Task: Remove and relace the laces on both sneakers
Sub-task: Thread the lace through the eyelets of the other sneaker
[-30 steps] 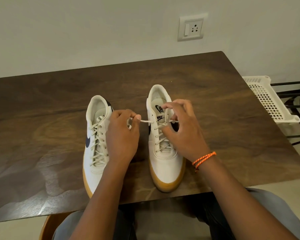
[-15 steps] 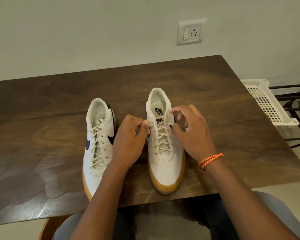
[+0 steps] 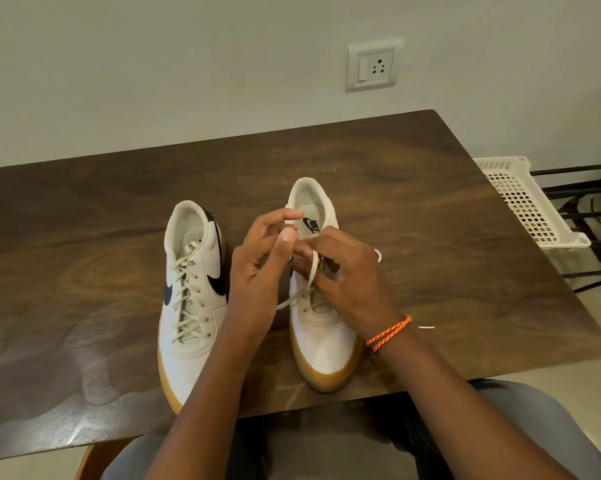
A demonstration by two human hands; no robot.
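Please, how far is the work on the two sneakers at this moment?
Early. Nothing looks finished: the left sneaker is fully laced, untouched. In hand: both hands, left hand and right hand, work the loosened lace of the right sneaker. Left: unlacing and relacing both.

**One head view, angled down at the table**

My only view sits above the table's (image 3: 413,188) near edge, facing forward and down toward the wall socket (image 3: 371,65) beyond it, close in; edges seem bent, probably wide-angle distortion.
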